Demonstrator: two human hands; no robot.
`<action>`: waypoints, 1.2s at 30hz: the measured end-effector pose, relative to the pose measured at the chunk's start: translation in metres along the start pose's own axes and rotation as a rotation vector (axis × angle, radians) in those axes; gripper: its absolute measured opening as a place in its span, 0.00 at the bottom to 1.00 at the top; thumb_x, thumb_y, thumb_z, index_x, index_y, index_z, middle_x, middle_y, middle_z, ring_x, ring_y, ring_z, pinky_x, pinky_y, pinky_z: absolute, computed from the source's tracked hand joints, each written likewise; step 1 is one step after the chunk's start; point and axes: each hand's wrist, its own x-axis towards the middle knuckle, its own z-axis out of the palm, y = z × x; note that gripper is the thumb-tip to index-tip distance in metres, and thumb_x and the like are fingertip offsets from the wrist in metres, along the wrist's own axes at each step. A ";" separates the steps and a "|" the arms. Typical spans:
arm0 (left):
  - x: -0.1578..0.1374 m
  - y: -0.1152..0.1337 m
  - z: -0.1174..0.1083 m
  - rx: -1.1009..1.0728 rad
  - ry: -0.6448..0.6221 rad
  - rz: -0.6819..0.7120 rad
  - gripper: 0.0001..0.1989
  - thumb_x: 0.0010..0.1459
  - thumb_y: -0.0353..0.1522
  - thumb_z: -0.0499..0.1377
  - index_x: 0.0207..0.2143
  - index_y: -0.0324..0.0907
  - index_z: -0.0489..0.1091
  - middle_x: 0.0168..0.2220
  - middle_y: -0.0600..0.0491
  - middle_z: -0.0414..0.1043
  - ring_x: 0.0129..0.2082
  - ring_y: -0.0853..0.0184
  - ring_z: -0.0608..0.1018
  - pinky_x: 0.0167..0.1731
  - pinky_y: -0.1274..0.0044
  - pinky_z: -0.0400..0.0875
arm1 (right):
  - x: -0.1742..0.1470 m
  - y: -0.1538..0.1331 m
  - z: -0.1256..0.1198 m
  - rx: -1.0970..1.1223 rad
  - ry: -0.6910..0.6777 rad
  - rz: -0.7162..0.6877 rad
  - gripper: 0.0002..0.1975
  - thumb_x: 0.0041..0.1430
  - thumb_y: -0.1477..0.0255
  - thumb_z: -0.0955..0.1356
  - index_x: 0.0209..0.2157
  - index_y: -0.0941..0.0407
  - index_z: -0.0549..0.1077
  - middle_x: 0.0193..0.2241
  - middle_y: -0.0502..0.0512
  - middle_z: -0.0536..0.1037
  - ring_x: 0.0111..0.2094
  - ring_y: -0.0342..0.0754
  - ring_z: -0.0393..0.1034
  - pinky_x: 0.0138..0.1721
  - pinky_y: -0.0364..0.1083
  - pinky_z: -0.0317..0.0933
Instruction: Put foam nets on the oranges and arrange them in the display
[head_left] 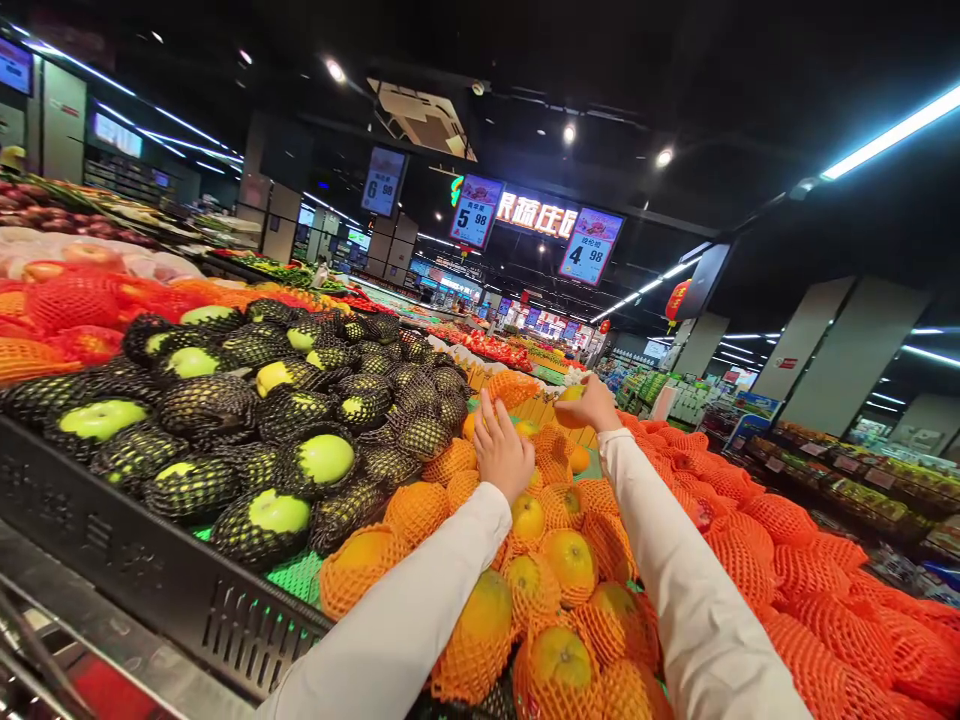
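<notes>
Both my hands reach over a heap of oranges [570,560], most of them in orange foam nets. At the far side of the heap, my right hand [597,406] is closed around a bare orange [571,396], partly hidden by the fingers. My left hand [505,450] is just to its left, fingers stretched out and slightly apart. Beyond those fingertips sits a netted orange [513,387]; whether they touch it, I cannot tell. Under my left palm, more netted oranges show.
Green apples in black foam nets [277,510] fill the left side, behind a black crate wall [150,550]. Fruit in red foam nets [795,590] is piled on the right. Price signs [477,211] hang above, and shelves [847,470] stand at the far right.
</notes>
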 end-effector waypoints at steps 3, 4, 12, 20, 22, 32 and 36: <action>-0.002 -0.004 0.002 0.086 -0.117 -0.040 0.39 0.56 0.30 0.56 0.68 0.25 0.50 0.73 0.29 0.39 0.72 0.38 0.46 0.65 0.47 0.51 | -0.043 -0.011 0.006 -0.011 -0.282 -0.123 0.33 0.33 0.62 0.78 0.44 0.56 0.71 0.42 0.58 0.76 0.35 0.48 0.71 0.37 0.45 0.64; -0.003 -0.005 0.003 0.115 -0.184 -0.025 0.40 0.55 0.29 0.57 0.68 0.25 0.50 0.73 0.29 0.39 0.72 0.38 0.45 0.66 0.47 0.50 | -0.063 -0.009 0.012 -0.006 -0.312 -0.141 0.30 0.36 0.60 0.78 0.42 0.56 0.71 0.39 0.56 0.76 0.36 0.49 0.71 0.38 0.46 0.65; -0.003 -0.016 0.014 0.097 -0.640 0.126 0.33 0.57 0.24 0.53 0.66 0.34 0.58 0.71 0.35 0.50 0.67 0.46 0.62 0.63 0.54 0.61 | -0.146 0.034 0.039 0.308 0.000 -0.266 0.39 0.55 0.47 0.68 0.59 0.57 0.61 0.58 0.67 0.67 0.59 0.58 0.65 0.59 0.57 0.63; 0.004 -0.022 0.019 -0.062 -0.383 0.108 0.28 0.59 0.22 0.48 0.62 0.37 0.65 0.65 0.39 0.63 0.62 0.52 0.71 0.62 0.57 0.64 | -0.133 0.060 0.049 0.438 -0.215 -0.298 0.47 0.44 0.46 0.74 0.58 0.56 0.59 0.59 0.66 0.67 0.59 0.57 0.65 0.60 0.58 0.62; 0.005 -0.022 0.021 -0.154 -0.329 0.123 0.25 0.60 0.23 0.49 0.59 0.38 0.68 0.63 0.41 0.66 0.61 0.55 0.72 0.63 0.61 0.65 | -0.131 0.069 0.051 0.429 -0.305 -0.278 0.44 0.45 0.46 0.74 0.57 0.55 0.61 0.57 0.64 0.71 0.57 0.56 0.67 0.59 0.57 0.63; 0.004 -0.021 0.010 -0.400 -0.136 0.260 0.11 0.57 0.25 0.57 0.43 0.42 0.71 0.46 0.48 0.75 0.49 0.62 0.77 0.52 0.70 0.73 | -0.135 0.055 0.040 0.338 -0.056 -0.384 0.34 0.56 0.47 0.68 0.58 0.52 0.67 0.67 0.64 0.55 0.71 0.59 0.48 0.69 0.60 0.50; 0.006 -0.022 0.007 -0.423 -0.012 0.216 0.14 0.58 0.25 0.56 0.47 0.42 0.66 0.48 0.47 0.72 0.50 0.62 0.76 0.53 0.70 0.72 | -0.141 0.044 0.029 0.276 0.142 -0.525 0.36 0.60 0.52 0.67 0.62 0.57 0.57 0.67 0.69 0.57 0.69 0.55 0.54 0.69 0.59 0.52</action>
